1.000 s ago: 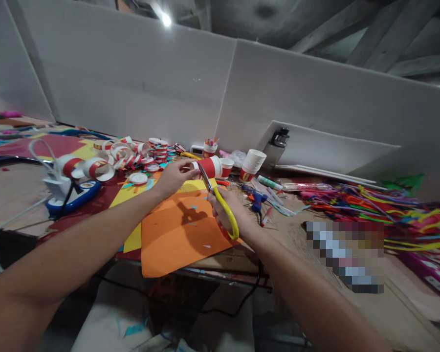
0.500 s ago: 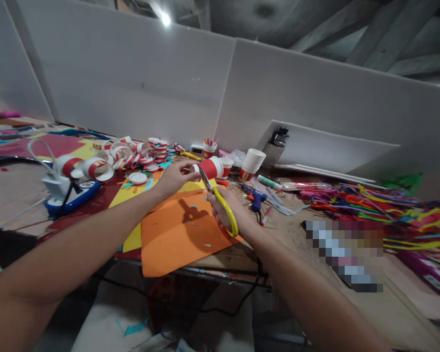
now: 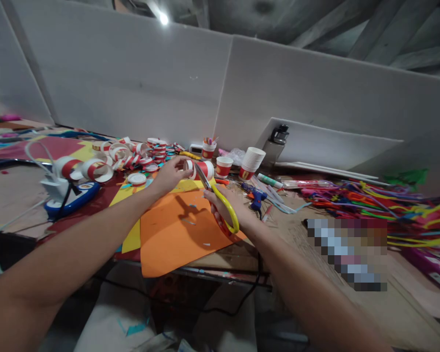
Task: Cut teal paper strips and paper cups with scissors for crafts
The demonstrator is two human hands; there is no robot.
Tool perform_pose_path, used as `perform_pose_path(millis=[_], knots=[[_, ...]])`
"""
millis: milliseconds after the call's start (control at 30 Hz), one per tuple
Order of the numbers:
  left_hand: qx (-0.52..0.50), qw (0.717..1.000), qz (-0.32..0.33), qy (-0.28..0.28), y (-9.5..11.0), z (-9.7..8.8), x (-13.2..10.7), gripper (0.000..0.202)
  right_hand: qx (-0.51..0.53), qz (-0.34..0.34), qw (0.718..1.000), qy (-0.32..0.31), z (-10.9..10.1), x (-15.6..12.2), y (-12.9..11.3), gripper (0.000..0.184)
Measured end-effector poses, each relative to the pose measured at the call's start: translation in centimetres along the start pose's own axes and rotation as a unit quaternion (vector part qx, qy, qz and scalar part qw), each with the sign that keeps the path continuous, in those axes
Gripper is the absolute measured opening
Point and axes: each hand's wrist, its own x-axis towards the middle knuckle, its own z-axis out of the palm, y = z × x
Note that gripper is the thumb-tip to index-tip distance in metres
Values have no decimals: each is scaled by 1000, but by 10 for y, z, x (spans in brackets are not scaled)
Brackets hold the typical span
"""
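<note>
My left hand (image 3: 172, 174) grips a red and white paper cup (image 3: 205, 169) by one end, holding it on its side above the table. My right hand (image 3: 225, 208) is closed around the yellow handles of a pair of scissors (image 3: 231, 210). Their blades point up and left and cross in front of the cup; whether they cut into its wall I cannot tell. Below both hands lies an orange sheet (image 3: 176, 234), with a yellow sheet (image 3: 130, 234) partly under it.
Cut cups and paper strips (image 3: 122, 151) pile up at the back left, near a blue power strip (image 3: 73, 198). Behind my hands stand a single cup (image 3: 224, 167), a cup stack (image 3: 252, 164) and a bottle (image 3: 276, 146). A blue glue gun (image 3: 256, 195) and colourful pipe cleaners (image 3: 370, 200) lie right.
The held cup has shifted slightly left and turned, showing more of its side. My left hand has moved a little left with it. The scissors have barely moved.
</note>
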Motion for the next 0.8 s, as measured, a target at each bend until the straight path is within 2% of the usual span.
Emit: perform_pose_path(millis=[100,200,433,633,800], knots=[[-73,996,-20,46,0,-3,2,42,2,-12,1000,-7,-3,-3,-5,35],[-146,987,-47,42,-1,-1,2,43,-6,-30,1000,5,-4,-4,-6,38],[-61,998,-18,-11,4,4,-4,50,66,-29,997,14,-2,1,3,41],[-82,996,29,-24,6,1,-1,54,78,-2,997,-26,-3,-7,-9,41],[-57,997,50,-24,2,-2,1,51,87,4,995,-38,-2,-12,-15,40]])
